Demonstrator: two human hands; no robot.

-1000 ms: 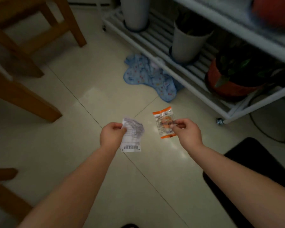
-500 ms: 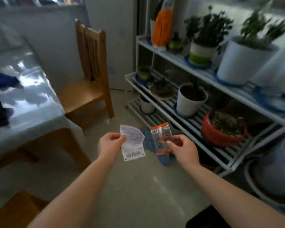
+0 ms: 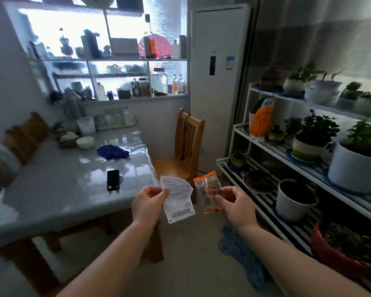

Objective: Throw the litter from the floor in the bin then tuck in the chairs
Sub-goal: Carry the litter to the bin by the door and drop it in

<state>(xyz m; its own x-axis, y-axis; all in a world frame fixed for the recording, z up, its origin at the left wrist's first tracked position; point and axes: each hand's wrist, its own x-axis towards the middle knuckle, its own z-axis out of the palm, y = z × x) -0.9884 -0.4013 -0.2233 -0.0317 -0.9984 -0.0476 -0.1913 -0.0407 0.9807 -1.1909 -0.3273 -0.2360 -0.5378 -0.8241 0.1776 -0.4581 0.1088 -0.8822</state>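
My left hand (image 3: pixel 147 203) pinches a crumpled white paper receipt (image 3: pixel 177 199) with a barcode at its lower edge. An orange and clear plastic wrapper (image 3: pixel 208 192) is held by my right hand (image 3: pixel 237 205) just to the right of the receipt. Both are held up at chest height in front of me. A wooden chair (image 3: pixel 185 146) stands beyond them at the far end of the table (image 3: pixel 58 189), pulled out from it. No bin shows in the view.
A white plant rack (image 3: pixel 272 151) with several pots fills the right side. A blue cloth (image 3: pixel 240 251) lies on the floor by its base. A tall white air conditioner (image 3: pixel 216 82) stands in the corner. Bowls, a blue rag and a dark phone sit on the table.
The view has lifted from the floor to the room as I rose. Both hands kept their grip on the receipt and the wrapper and came up with them.
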